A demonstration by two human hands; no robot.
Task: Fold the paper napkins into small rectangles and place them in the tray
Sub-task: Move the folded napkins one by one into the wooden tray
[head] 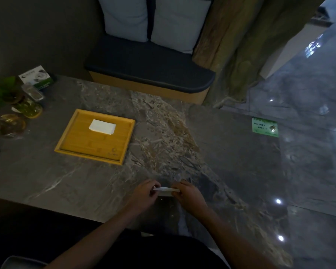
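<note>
Now both hands pinch one paper napkin (165, 190) low over the bench (231, 144) near edge: left hand (144, 193) closed on its left end, right hand (188, 194) on the right end. It looks partly folded, v. light, soft, easy to tear or spring open, so better hold by edges w/ fingertips. One folded napkin (102, 126) lies already in the wooden tray (70, 140), well apart.

A restaurant or café booth: marble-look table (231, 152); cushioned bench (149, 68); green table sign (265, 127); polished floor (308, 94).
</note>
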